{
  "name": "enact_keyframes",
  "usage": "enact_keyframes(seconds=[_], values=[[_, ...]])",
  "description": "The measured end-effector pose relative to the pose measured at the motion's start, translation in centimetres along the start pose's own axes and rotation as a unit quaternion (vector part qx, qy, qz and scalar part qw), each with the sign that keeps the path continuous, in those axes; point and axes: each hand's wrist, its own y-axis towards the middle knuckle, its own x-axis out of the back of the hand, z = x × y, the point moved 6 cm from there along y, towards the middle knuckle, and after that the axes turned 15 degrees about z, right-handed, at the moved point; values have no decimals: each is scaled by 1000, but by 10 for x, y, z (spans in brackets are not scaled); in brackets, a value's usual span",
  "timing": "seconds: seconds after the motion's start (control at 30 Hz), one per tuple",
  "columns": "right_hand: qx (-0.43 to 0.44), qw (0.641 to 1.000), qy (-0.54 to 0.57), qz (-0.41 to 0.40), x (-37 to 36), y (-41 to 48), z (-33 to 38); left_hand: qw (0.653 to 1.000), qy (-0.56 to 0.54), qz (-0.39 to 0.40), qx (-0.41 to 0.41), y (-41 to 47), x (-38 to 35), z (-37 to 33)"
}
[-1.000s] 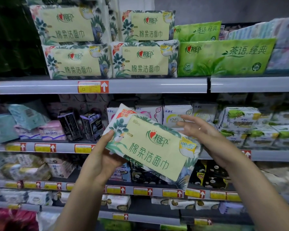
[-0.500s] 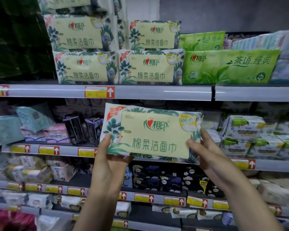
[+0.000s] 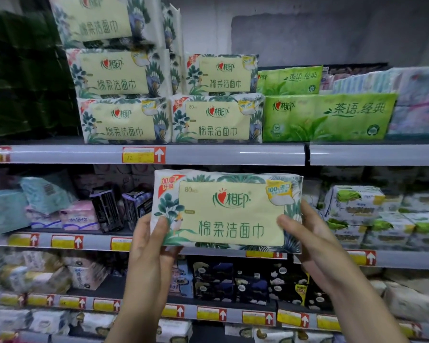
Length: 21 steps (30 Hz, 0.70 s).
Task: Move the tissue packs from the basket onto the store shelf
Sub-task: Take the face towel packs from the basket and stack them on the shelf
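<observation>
I hold a pale yellow tissue pack (image 3: 229,211) with green leaf print level in front of the shelving, just below the upper shelf edge (image 3: 208,154). My left hand (image 3: 150,246) grips its lower left corner, thumb on the front. My right hand (image 3: 305,236) grips its right end, thumb across the front. Matching packs stand stacked on the upper shelf: a left stack (image 3: 119,95) three high and a right stack (image 3: 218,100) two high. The basket is out of view.
Green tissue packs (image 3: 327,117) sit right of the matching stacks. Dark green packs (image 3: 22,78) fill the upper left. The middle shelf (image 3: 67,241) carries pink, teal and dark small packs. Lower shelves hold more packaged goods. Open space shows above the two-high stack.
The pack has gone from tilted to level and risen toward the upper shelf. Both hands moved up with it, and the view tilted upward.
</observation>
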Motion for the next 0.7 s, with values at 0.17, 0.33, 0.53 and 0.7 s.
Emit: enact_keyframes(seconds=[0.17, 0.33, 0.53, 0.7], values=[[49, 997, -20, 49, -6, 11, 23, 996, 64, 21, -64, 22, -11, -28], [112, 990, -52, 63, -13, 33, 54, 987, 102, 17, -121, 49, -22, -64], [151, 986, -54, 46, -9, 69, 88, 980, 113, 41, -161, 86, -43, -105], [187, 978, -87, 45, -5, 108, 120, 968, 168, 49, -182, 127, -57, -136]])
